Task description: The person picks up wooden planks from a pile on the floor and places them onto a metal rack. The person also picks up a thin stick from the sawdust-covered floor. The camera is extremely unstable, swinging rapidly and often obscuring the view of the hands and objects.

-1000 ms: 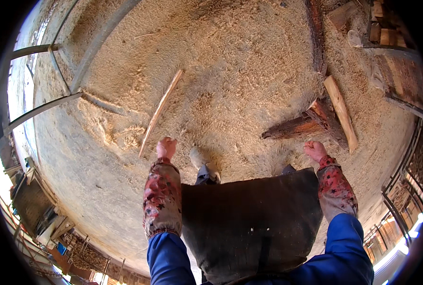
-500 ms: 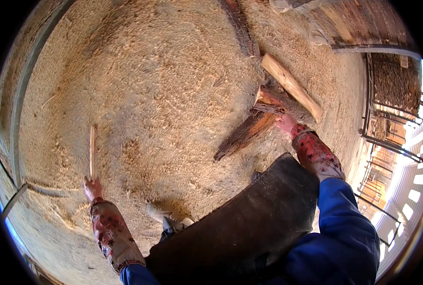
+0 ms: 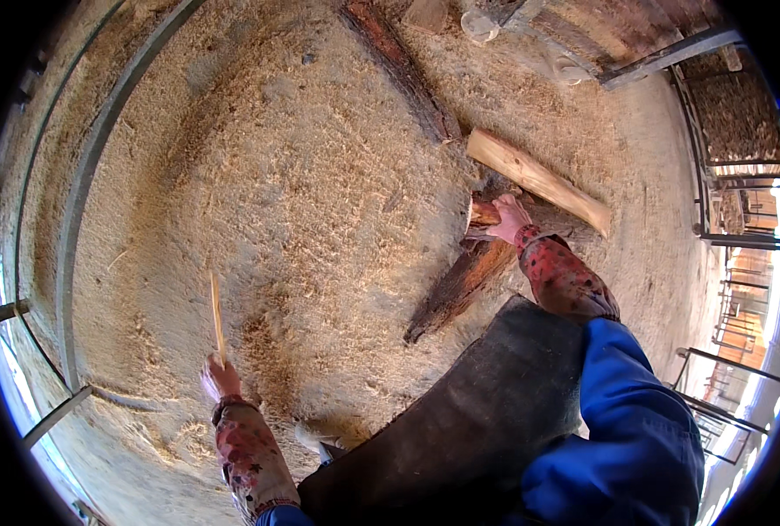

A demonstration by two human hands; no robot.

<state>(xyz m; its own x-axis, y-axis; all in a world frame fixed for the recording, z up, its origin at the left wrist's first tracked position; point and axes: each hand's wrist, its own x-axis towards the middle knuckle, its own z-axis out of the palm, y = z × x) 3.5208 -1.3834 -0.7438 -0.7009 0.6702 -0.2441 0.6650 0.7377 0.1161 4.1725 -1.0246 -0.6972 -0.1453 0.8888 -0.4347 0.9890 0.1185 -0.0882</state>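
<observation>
My left hand (image 3: 220, 377), low on the left, is closed round the lower end of a thin pale wooden stick (image 3: 217, 317) that points away from me. On the right, my right hand (image 3: 507, 219) lies over a short reddish-brown piece of wood (image 3: 484, 213) with its fingers curled on it. This piece rests on other rough wood. A dark bark-covered slab (image 3: 458, 291) with an orange-red face slants toward me just below it. Beyond my right hand lies a pale, smooth split log (image 3: 539, 178).
Sawdust covers the ground (image 3: 320, 210). A long bark-covered log (image 3: 398, 70) lies farther off. A dark apron (image 3: 469, 403) hangs across my front, with a shoe (image 3: 320, 436) beside it. A curved metal rail (image 3: 83, 175) runs along the left; metal frames (image 3: 732, 238) stand right.
My right hand has shifted up onto the reddish-brown piece from its lower edge. The view has turned; the left hand still grips the stick and appears farther right and lower.
</observation>
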